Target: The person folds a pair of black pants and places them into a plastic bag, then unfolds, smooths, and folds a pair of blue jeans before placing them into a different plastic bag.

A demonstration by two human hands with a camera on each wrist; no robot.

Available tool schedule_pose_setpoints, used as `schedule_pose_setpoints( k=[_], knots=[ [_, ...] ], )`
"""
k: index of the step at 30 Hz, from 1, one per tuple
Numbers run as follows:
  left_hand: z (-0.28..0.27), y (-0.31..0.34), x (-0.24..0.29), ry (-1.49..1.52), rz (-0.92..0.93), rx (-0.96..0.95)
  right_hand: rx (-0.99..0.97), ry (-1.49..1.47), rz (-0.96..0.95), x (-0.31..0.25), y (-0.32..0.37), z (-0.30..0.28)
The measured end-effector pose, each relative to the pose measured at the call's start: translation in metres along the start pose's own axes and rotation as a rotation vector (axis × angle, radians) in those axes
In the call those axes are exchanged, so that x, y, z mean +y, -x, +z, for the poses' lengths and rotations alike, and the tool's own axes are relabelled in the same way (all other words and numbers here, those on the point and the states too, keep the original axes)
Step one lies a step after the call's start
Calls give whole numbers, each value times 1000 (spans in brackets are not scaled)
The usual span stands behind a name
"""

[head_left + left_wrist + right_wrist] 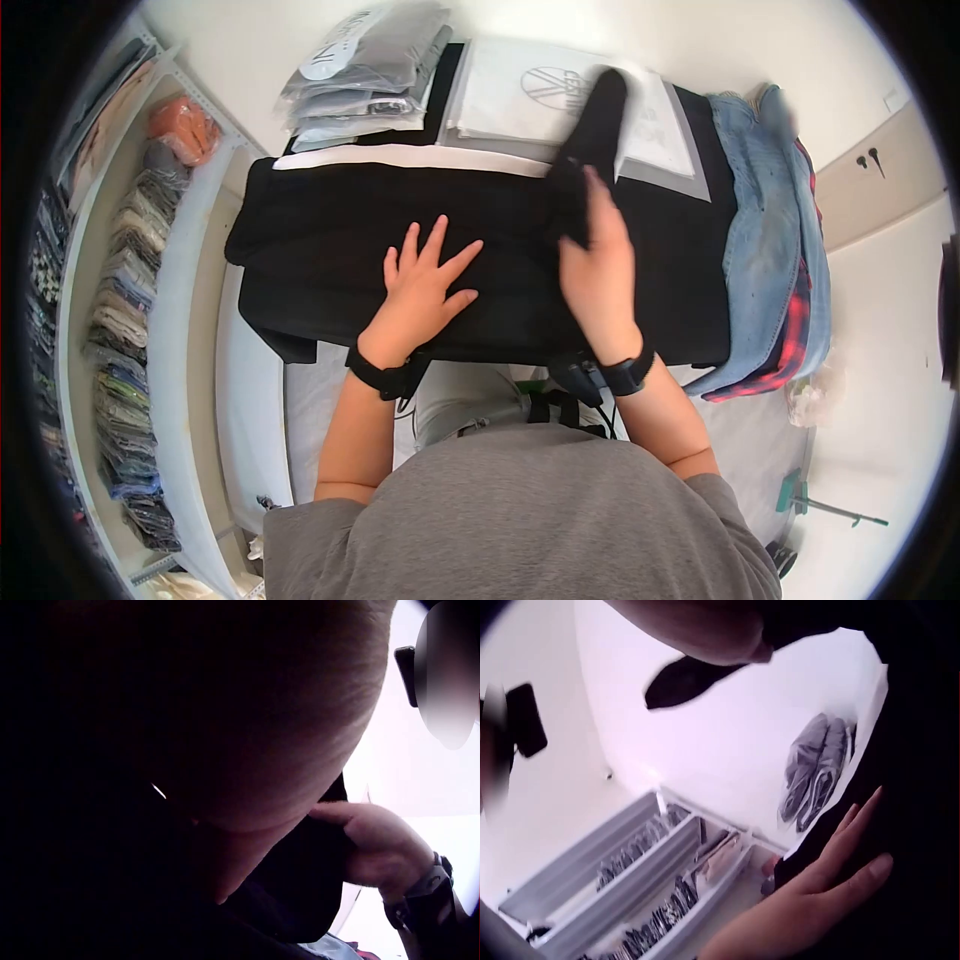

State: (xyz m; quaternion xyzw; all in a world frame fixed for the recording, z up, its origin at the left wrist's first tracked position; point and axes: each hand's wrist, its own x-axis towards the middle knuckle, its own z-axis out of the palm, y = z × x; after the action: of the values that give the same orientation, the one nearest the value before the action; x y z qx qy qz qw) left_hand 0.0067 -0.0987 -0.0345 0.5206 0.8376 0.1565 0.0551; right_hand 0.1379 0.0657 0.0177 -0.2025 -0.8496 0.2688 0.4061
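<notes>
A black garment (330,235) lies spread along the table in the head view; a white strip (400,156) shows along its far edge. My left hand (420,295) rests on the cloth with fingers spread, palm down. To its right, my right hand (603,270) grips a narrow part of the same garment, whose loose end (603,105) stands up blurred toward the back. In the left wrist view my right hand (382,840) appears beside hanging black cloth (300,885). The right wrist view shows the raised end (682,681) beyond my right hand (705,630).
Bagged grey garments (385,75) are stacked at the back left. Flat white packages (500,95) lie at the back middle. Denim clothing (765,220) and red plaid cloth (785,350) hang over the right end. Shelves of bagged clothes (130,320) stand at left.
</notes>
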Motion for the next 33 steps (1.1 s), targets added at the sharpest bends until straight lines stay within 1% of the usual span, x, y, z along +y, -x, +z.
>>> schedule_pose_setpoints(
  k=[1, 2, 3, 4, 5, 7, 8, 10, 11, 12, 13, 14, 16, 18, 19, 21, 22, 23, 24, 25, 26, 27, 29, 31, 33],
  knots=[
    [0, 0, 1, -13, -8, -10, -114, 70, -118, -7, -4, 11],
    [-2, 0, 2, -27, -17, -20, -226, 112, -196, -18, -7, 23],
    [-7, -2, 1, 33, -87, -169, -362, 177, -279, -22, -5, 35],
    [6, 2, -3, 144, 73, 154, -497, 244, -361, -22, 0, 45],
    [15, 5, -12, 124, 105, 187, -494, 237, -371, -20, 6, 49],
    [11, 3, -12, 99, 134, 219, -495, 328, -374, -21, 15, 49],
    [10, 3, -11, 130, 95, 175, -501, 391, -342, -19, 16, 43],
    [-2, 3, -4, 166, 55, 125, -438, 468, -244, -16, 19, 28],
    [-12, 1, -1, 211, -97, -84, -440, 483, -151, -17, 19, 20],
    [-19, -1, 1, 253, -247, -292, -403, 519, -102, -10, 23, 17],
    [-18, 1, -5, 254, -245, -292, -414, 426, -37, -3, 24, 15],
    [-16, 5, -18, 425, -289, -206, -422, 333, 27, 1, 24, 14],
    [-14, 9, -36, 764, -370, -30, -409, 310, 33, 3, 24, 17],
    [-3, 4, -30, 1506, -353, 632, -401, 284, 39, 2, 24, 18],
    [-7, 4, -31, 1502, -355, 634, -419, 324, 20, 1, 24, 19],
    [-21, 6, -36, 1348, -695, 506, -437, 353, -9, 2, 24, 24],
    [-24, 7, -35, 1341, -696, 515, -437, 423, -41, 6, 26, 26],
    [-26, 7, -32, 1276, -604, 498, -435, 493, -70, 8, 26, 28],
    [-28, 8, -29, 1211, -514, 478, -433, 487, -72, 6, 26, 28],
    [-31, 6, -28, 1252, -486, 545, -432, 536, -128, 4, 25, 27],
    [-34, 8, -28, 1247, -488, 545, -431, 584, -183, 3, 25, 28],
    [-38, 10, -28, 1184, -505, 544, -433, 579, -182, 4, 26, 29],
    [-36, 12, -33, 1119, -527, 544, -447, 687, -384, 6, 27, 31],
    [-29, 13, -43, 1024, -613, 460, -485, 639, -367, 10, 26, 32],
    [-29, 13, -49, 1015, -608, 435, -519, 589, -348, 13, 24, 31]
  ],
)
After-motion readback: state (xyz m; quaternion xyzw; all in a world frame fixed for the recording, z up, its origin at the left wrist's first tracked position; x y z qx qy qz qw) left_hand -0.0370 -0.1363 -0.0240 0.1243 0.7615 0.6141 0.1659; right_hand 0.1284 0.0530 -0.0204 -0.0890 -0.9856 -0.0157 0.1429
